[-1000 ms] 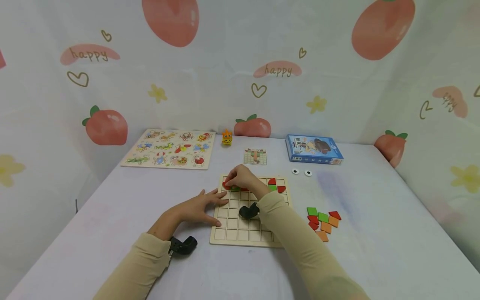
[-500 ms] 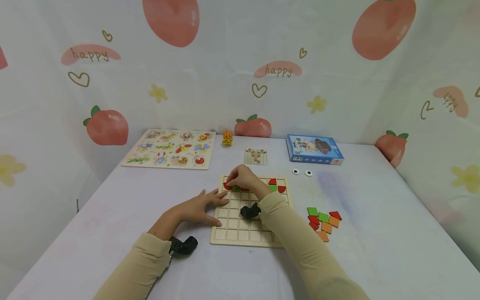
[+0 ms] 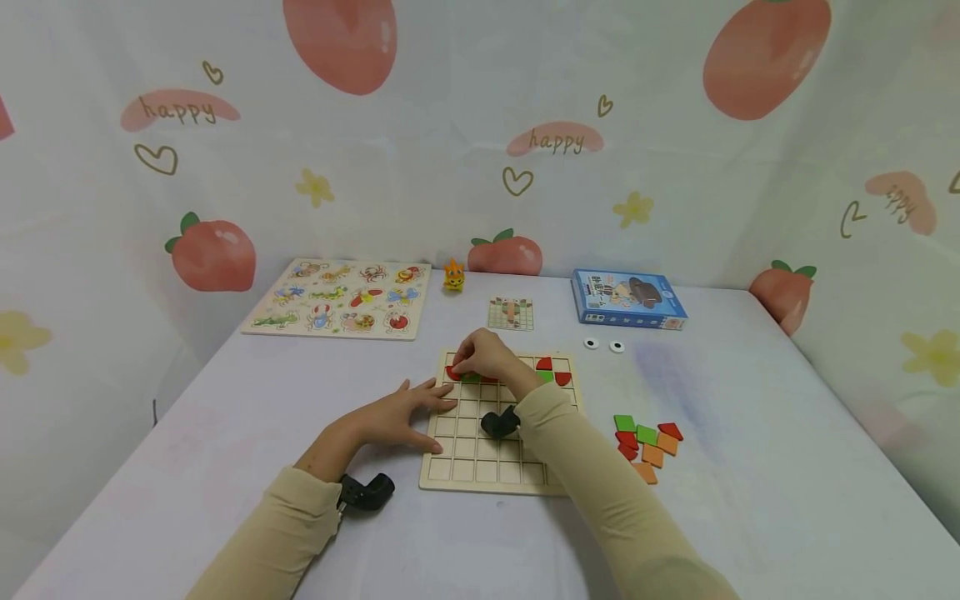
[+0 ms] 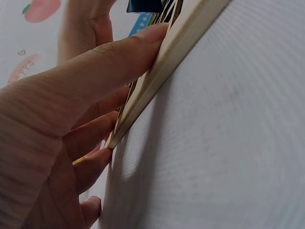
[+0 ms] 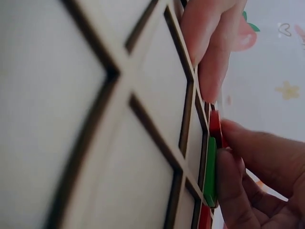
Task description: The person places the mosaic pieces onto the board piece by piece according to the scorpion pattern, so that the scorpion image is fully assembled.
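Observation:
My right hand reaches over the wooden grid board and pinches a red quarter-round tile at the board's far left corner. In the right wrist view a fingertip meets the red tile, and another finger is against the green tile beside it. My left hand is spread along the board's left side, its thumb and fingertips resting on the edge. Further right in the upper rows lie a green tile and red tiles. The right hand hides part of those rows.
Loose orange, green and red tiles lie right of the board. Beyond it are two eye pieces, a pattern card, a blue box, an orange toy figure and an insect puzzle board.
The right fingers have shifted very slightly right at the red tile, and more of the tile shows. The left hand stays in place on the board's edge.

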